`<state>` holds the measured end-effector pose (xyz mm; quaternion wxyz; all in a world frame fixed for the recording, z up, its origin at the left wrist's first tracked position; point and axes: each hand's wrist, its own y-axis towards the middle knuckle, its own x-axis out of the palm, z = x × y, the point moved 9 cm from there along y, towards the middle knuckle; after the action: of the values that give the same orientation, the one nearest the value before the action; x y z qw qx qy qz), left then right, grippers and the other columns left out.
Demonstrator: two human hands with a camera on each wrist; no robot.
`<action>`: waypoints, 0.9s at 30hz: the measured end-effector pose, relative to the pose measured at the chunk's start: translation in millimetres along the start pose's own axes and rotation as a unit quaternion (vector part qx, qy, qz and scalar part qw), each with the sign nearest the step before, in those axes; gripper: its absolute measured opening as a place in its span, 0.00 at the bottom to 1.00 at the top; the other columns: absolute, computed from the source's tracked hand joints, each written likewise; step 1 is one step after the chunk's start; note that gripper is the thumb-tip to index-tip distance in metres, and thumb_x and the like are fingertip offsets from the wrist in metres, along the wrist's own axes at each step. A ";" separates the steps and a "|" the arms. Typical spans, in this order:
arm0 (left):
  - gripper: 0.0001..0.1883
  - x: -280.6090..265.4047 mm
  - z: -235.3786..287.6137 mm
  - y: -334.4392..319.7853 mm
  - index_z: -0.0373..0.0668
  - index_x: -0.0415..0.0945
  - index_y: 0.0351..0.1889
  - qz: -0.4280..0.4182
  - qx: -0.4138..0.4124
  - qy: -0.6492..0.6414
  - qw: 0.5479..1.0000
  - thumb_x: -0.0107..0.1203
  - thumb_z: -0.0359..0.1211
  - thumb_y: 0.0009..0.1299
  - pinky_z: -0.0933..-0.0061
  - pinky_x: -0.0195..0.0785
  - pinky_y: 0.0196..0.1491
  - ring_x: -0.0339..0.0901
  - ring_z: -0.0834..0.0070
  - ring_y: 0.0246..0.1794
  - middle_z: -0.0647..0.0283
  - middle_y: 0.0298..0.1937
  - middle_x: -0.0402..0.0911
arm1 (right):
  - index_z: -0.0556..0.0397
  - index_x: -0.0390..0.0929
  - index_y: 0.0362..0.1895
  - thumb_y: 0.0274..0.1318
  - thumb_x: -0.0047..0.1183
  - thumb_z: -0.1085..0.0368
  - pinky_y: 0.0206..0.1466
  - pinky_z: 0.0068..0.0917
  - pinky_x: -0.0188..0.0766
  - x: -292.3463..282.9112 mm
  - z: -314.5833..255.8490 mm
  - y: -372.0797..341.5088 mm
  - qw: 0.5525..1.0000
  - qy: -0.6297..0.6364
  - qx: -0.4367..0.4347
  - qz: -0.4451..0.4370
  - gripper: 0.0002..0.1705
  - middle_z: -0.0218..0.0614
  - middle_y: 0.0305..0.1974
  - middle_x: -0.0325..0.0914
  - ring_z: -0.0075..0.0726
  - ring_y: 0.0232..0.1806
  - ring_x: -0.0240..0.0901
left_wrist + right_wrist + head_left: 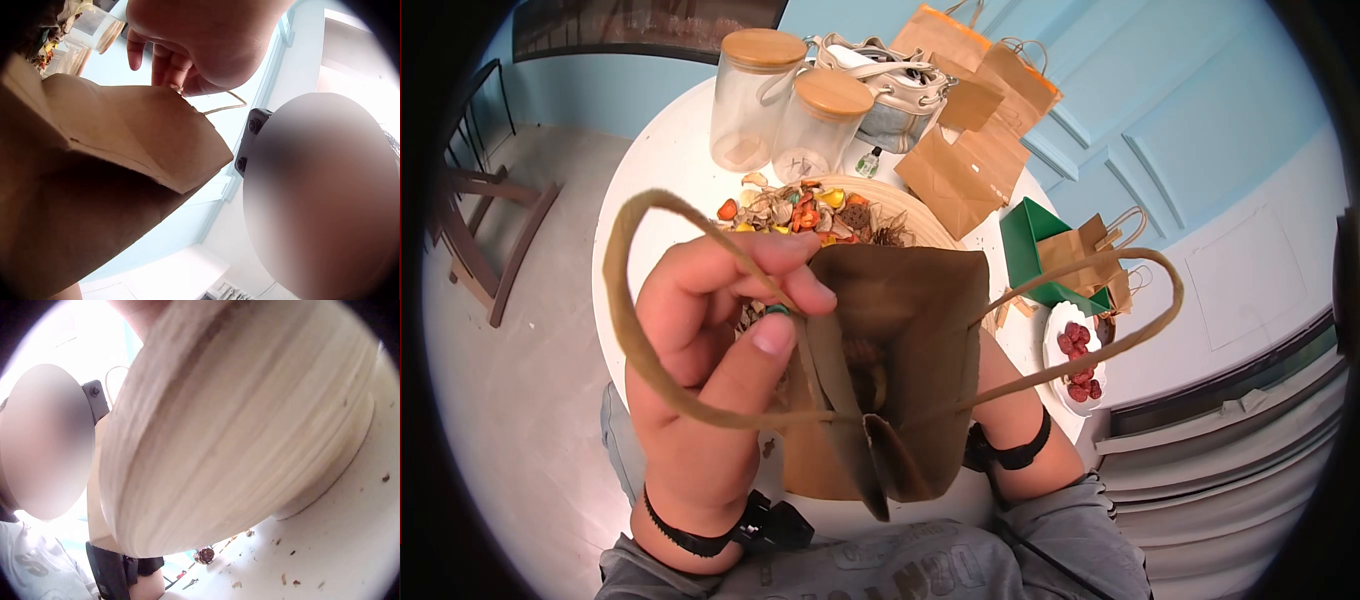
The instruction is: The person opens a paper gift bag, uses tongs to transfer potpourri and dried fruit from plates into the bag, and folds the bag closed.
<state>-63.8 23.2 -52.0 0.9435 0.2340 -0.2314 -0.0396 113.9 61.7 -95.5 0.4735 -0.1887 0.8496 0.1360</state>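
Note:
My left hand (720, 320) pinches the near-left rim of a brown paper bag (900, 290) between thumb and fingers. The bag's mouth gapes upward, its twisted handles stand out to both sides, and something dim shows at the bottom. In the left wrist view, the left hand (194, 44) holds the bag's top edge (144, 119). The bag hides my right hand in the head view. Part of the right hand (140, 314) shows above the rim of a wooden bowl (250, 437); its fingers are hidden. Dried potpourri (800, 208) fills the bowl.
Two glass jars with wooden lids (835, 95), a handbag (900, 100) and a small bottle (868, 162) stand at the back. Other paper bags (970, 170), a green box (1025, 245) and a white plate (1055, 350) of dark red fruit sit rightward. Crumbs and a small cone (204, 555) lie beside the bowl.

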 end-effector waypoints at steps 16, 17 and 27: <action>0.15 3.0 3.5 0.2 0.33 0.68 0.51 -0.026 0.039 -0.049 0.998 0.49 0.24 0.66 0.63 0.58 0.62 0.73 0.69 0.49 0.55 0.41 0.77 | 0.48 0.74 0.42 0.53 0.54 0.62 0.34 0.44 0.71 7.3 8.3 -40.6 0.997 -0.067 -0.014 0.035 0.12 0.44 0.29 0.78 0.53 0.33 0.76; 0.15 3.2 3.7 0.4 0.33 0.68 0.51 -0.027 0.040 -0.049 0.998 0.49 0.24 0.66 0.63 0.58 0.62 0.73 0.69 0.49 0.55 0.41 0.77 | 0.47 0.74 0.43 0.54 0.54 0.61 0.34 0.44 0.71 6.5 5.4 -40.5 0.997 -0.070 -0.018 0.035 0.12 0.43 0.29 0.78 0.53 0.33 0.76; 0.14 2.3 3.3 0.4 0.34 0.69 0.50 -0.026 0.039 -0.037 0.998 0.50 0.26 0.67 0.60 0.56 0.65 0.73 0.67 0.52 0.56 0.41 0.77 | 0.44 0.76 0.44 0.53 0.53 0.61 0.35 0.44 0.72 6.4 6.0 -41.8 0.995 -0.101 0.006 0.013 0.12 0.42 0.30 0.79 0.53 0.33 0.76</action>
<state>-63.3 21.7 -48.3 0.9230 0.2753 -0.2613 -0.0635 134.2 25.6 -106.3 0.5559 -0.1602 0.8007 0.1552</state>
